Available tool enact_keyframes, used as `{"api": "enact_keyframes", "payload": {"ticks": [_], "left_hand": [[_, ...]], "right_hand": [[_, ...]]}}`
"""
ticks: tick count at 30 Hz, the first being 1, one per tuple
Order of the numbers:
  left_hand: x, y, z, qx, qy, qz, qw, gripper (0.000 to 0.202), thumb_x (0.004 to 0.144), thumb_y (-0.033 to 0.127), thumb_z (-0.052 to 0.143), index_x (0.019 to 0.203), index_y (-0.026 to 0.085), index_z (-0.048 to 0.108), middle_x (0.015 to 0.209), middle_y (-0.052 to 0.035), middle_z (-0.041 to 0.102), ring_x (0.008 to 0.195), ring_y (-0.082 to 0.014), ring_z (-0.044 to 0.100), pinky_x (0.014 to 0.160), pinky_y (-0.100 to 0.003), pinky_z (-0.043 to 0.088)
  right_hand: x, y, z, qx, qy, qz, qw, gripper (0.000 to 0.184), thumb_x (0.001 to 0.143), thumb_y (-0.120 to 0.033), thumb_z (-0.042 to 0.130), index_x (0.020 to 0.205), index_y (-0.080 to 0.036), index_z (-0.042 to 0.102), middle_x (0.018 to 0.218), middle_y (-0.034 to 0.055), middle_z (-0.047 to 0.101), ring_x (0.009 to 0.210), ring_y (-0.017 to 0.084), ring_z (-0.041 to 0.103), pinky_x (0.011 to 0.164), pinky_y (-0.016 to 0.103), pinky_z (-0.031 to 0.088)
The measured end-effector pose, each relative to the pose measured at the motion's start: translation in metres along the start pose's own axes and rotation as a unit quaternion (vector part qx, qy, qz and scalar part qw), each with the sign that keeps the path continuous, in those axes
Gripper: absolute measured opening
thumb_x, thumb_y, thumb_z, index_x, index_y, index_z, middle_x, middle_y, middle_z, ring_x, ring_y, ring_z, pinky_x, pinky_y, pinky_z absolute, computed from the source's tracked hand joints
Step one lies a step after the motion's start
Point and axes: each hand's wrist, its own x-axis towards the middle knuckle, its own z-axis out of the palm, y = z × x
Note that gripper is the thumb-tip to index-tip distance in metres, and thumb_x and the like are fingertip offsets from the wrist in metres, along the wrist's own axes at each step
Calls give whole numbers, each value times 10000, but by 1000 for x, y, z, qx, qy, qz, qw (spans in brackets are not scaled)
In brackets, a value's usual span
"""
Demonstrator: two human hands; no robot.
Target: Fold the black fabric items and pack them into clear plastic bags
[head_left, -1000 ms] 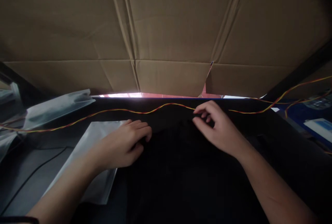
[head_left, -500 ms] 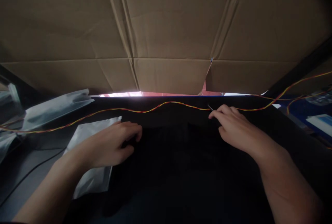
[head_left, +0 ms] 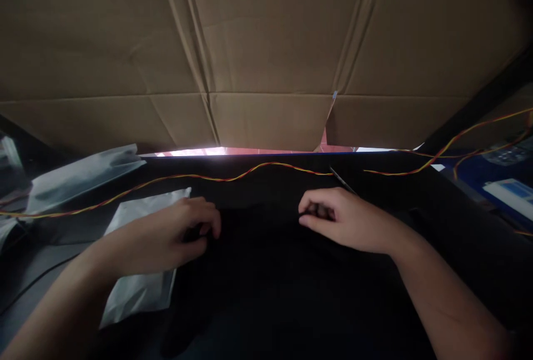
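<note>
My left hand (head_left: 189, 235) hovers over a white pouch (head_left: 139, 293), its fingers loosely curled and the thumb apart from them. Nothing shows in its grasp. My right hand (head_left: 345, 218) is above the dark surface, right of the middle. Its thumb and forefinger come nearly together around a small dark bit, too dim to name. Just behind this hand, a thin slim tool (head_left: 342, 178) slants, its near end hidden by the knuckles. A twisted red-and-yellow wire (head_left: 266, 165) runs across behind both hands; a short stretch of it beside the tool is not visible.
A large brown cardboard sheet (head_left: 266, 60) rises behind the black work surface (head_left: 258, 304). At the left lie a translucent plastic bag (head_left: 83, 174) and a thin black cable (head_left: 39, 276). A white-and-blue box (head_left: 512, 196) sits at the right on something blue.
My right hand has moved left and nearer to me, away from the wire, leaving more of the slim tool exposed. My left hand has hardly moved; the view has shifted slightly.
</note>
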Motion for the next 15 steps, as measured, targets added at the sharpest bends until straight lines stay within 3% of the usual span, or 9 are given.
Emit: {"api": "enact_keyframes", "payload": {"ticks": [2, 4, 5, 6, 7, 8, 10, 12, 15], "left_hand": [[6, 3, 2, 39, 158, 0, 987, 174, 931, 206, 561, 1044, 251, 687, 1011, -9, 741, 912, -203, 698, 813, -320, 531], [12, 7, 6, 115, 336, -33, 934, 152, 999, 248, 552, 1102, 227, 661, 1055, -43, 746, 947, -231, 700, 838, -354, 516], [14, 8, 8, 149, 391, -37, 907, 130, 1018, 253, 551, 1090, 223, 655, 1046, -49, 745, 939, -235, 696, 830, -356, 505], [15, 10, 10, 169, 410, -23, 896, 112, 1028, 245, 548, 1063, 226, 653, 1013, -43, 740, 912, -228, 692, 814, -349, 494], [15, 12, 12, 167, 390, 10, 905, 111, 1033, 230, 543, 1033, 232, 653, 970, -30, 732, 876, -212, 687, 793, -334, 486], [15, 14, 13, 142, 336, 51, 930, 121, 1035, 216, 539, 1016, 240, 656, 941, -15, 724, 848, -193, 685, 775, -314, 483], [13, 19, 15, 49, 171, 106, 978, 101, 1015, 218, 586, 1043, 262, 673, 935, 16, 728, 812, -157, 690, 734, -273, 483], [12, 25, 18, -27, 17, 95, 995, 118, 951, 264, 723, 1063, 284, 693, 955, 43, 742, 807, -146, 697, 706, -255, 477], [12, 37, 21, -66, -103, 29, 992, 358, 734, 332, 958, 985, 292, 706, 927, 78, 740, 804, -155, 685, 661, -249, 445]], "right_hand": [[4, -1, 5, -41, 169, 7, 985, 117, 1006, -249, 633, 1097, -260, 705, 917, 4, 700, 735, 169, 646, 665, 318, 509], [8, -4, 11, -96, 311, -8, 945, 246, 1000, -186, 606, 1235, -230, 663, 1104, 63, 702, 860, 198, 671, 758, 356, 533], [9, -5, 12, -111, 333, -19, 936, 275, 996, -175, 609, 1266, -218, 645, 1159, 80, 690, 907, 208, 672, 790, 367, 537], [9, -6, 12, -113, 319, -30, 940, 265, 996, -184, 623, 1258, -216, 642, 1157, 78, 686, 917, 207, 669, 796, 368, 537], [8, -6, 11, -106, 278, -36, 954, 215, 997, -206, 643, 1210, -226, 655, 1100, 57, 690, 891, 198, 664, 778, 359, 533], [6, -6, 9, -94, 221, -38, 970, 140, 998, -234, 662, 1138, -243, 673, 1013, 25, 690, 840, 183, 655, 744, 346, 524], [1, -5, 3, -62, 87, -27, 994, 28, 993, -293, 695, 1010, -271, 694, 861, -29, 668, 736, 153, 630, 665, 316, 494], [-5, -3, -2, -33, -21, -6, 999, 59, 956, -335, 744, 960, -286, 711, 832, -46, 669, 708, 142, 628, 624, 296, 478], [-11, -3, -3, -12, -96, 28, 995, 155, 857, -331, 830, 964, -286, 727, 931, -36, 702, 723, 140, 649, 615, 284, 482]]}}
